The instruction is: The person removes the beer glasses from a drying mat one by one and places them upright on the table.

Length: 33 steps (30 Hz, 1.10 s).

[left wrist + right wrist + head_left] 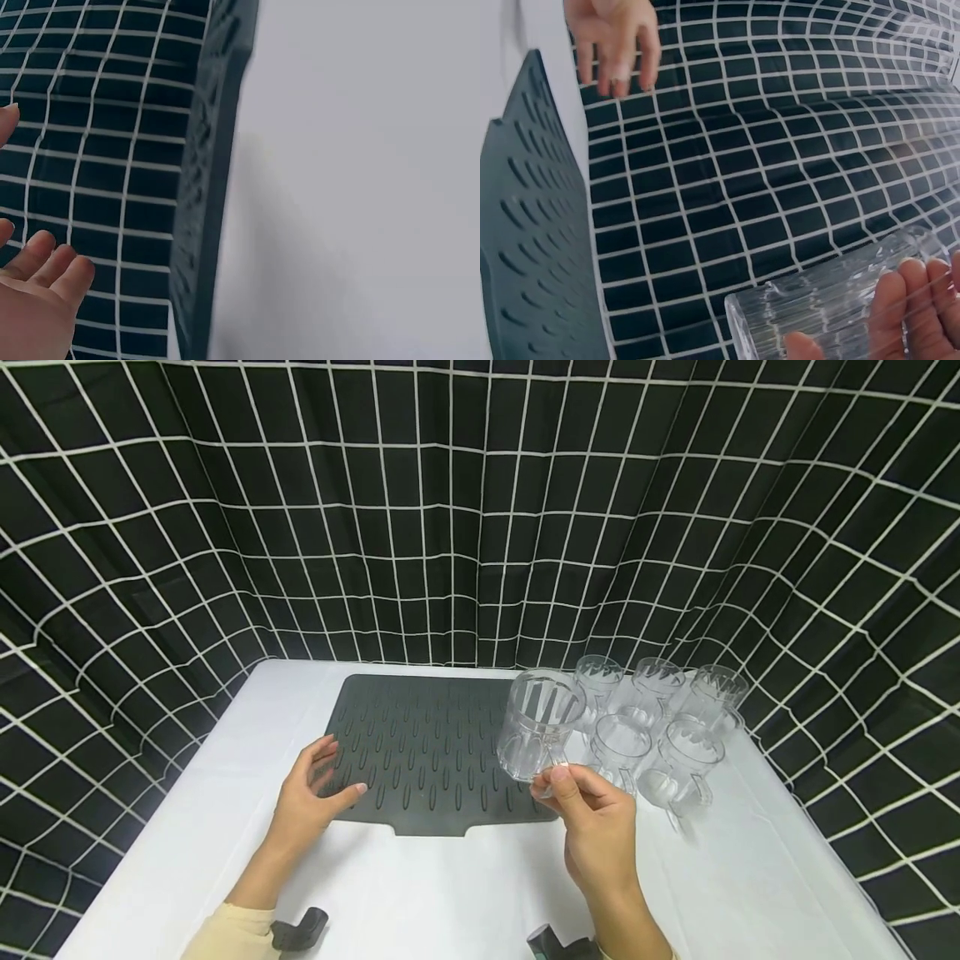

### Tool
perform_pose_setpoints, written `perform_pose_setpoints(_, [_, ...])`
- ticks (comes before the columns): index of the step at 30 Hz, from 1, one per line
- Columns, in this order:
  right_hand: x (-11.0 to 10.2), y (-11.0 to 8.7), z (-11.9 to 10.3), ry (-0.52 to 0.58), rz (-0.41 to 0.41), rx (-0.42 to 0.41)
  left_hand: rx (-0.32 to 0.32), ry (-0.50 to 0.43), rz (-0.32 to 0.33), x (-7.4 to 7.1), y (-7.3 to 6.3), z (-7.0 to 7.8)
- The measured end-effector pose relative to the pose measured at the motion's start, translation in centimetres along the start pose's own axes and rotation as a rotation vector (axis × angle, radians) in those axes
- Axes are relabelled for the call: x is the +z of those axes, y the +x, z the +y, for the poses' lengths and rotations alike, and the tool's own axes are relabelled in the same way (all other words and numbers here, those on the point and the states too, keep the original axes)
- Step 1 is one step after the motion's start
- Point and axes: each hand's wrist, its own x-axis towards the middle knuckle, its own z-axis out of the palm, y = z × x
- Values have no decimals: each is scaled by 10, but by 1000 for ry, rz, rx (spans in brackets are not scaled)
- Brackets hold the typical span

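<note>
A clear glass mug (534, 727), also seen in the right wrist view (795, 311), is held upright over the right part of a dark grey drying mat (420, 760). My right hand (600, 818) grips it by its handle, between thumb and fingers. Over the mat's left edge is my left hand (307, 793), with fingers spread and nothing in it. In the left wrist view only part of the left hand (45, 300) shows, beside the mat (206, 187). The mat carries rows of raised oval ridges.
Several similar clear mugs stand in two rows on the right, among them a front one (682, 752) and a back one (597, 681). A white-covered table (480, 893) lies under everything. Black cloth with a white grid (450, 527) closes off the back and sides.
</note>
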Motion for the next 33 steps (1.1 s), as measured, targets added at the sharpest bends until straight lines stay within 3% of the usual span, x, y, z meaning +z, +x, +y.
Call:
perform_pose_setpoints(7, [-14, 3, -10, 70, -17, -55, -45, 34, 45, -14, -5, -24])
perform_pose_setpoints(13, [-28, 8, -19, 170, -25, -104, -103, 56, 42, -20, -6, -35])
perform_pose_setpoints(17, [-40, 11, -24, 211, -35, -128, -164, 62, 24, -23, -9, -43])
perform_pose_setpoints(22, [-55, 12, -30, 228, 3, -101, -214, 62, 1, -27, -12, -52])
perform_pose_setpoints(25, [-65, 12, -34, 214, 26, -98, -240, 69, -18, -27, -12, -57])
perform_pose_setpoints(33, [-93, 15, -41, 313, 28, -149, -287, 91, -90, -26, -10, -62])
